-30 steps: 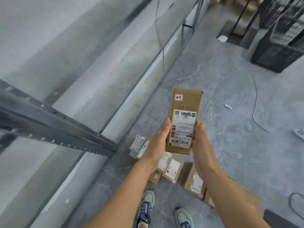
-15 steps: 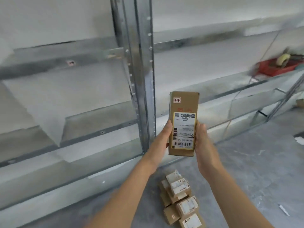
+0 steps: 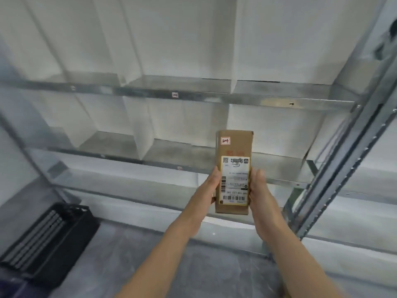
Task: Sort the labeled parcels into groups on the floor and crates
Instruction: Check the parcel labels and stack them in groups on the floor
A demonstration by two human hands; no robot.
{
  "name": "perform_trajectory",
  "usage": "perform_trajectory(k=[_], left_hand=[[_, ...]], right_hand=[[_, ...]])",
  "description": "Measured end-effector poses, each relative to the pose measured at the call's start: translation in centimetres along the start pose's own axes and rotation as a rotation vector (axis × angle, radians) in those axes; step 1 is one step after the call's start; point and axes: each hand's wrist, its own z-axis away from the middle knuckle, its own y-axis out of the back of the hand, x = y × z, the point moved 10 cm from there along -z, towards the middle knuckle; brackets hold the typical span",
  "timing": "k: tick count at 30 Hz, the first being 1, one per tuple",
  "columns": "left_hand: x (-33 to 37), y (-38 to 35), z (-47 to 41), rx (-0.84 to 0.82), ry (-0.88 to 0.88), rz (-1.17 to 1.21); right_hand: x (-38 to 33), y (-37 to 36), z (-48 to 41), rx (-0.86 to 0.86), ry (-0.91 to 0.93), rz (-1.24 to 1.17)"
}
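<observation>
In front of a grey metal shelving unit (image 3: pixel 193 97), a brown cardboard parcel (image 3: pixel 234 147) is held upright in the air between both hands, at about the level of the lower shelf. The left hand (image 3: pixel 211 187) grips the parcel's lower left edge, its thumb lying up along the side of the box. The right hand (image 3: pixel 261 190) grips the lower right edge in the same way. The remaining fingers of both hands are hidden behind the box. The two hands are apart, with only the parcel's width between them.

A white shipping label (image 3: pixel 235 180) with a yellow border covers the lower half of the parcel's front face. It carries barcodes and a square code, and its print is too small to read. Near the top left corner sits a small red-edged sticker (image 3: pixel 225 141) with a handwritten mark.

The shelves are split by white dividers into open compartments. A perforated steel upright (image 3: pixel 343 158) slants across the right side of the view. At the lower left a black slatted crate (image 3: pixel 49 237) stands on the grey floor (image 3: pixel 214 267), well apart from the parcel.
</observation>
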Motion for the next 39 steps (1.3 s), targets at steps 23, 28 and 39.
perform_trajectory(k=[23, 28, 39], left_hand=[[-10.3, 45.3, 16.1, 0.921, 0.149, 0.217], [-13.2, 49.7, 17.0, 1.071, 0.213, 0.3], [-19.3, 62.4, 19.3, 1.218, 0.317, 0.387]], right_hand=[[11.3, -52.6, -5.6, -0.846, -0.196, 0.163], [14.8, -59.0, -7.5, -0.988, -0.292, 0.237], [22.6, -73.8, -9.9, -1.129, -0.424, 0.38]])
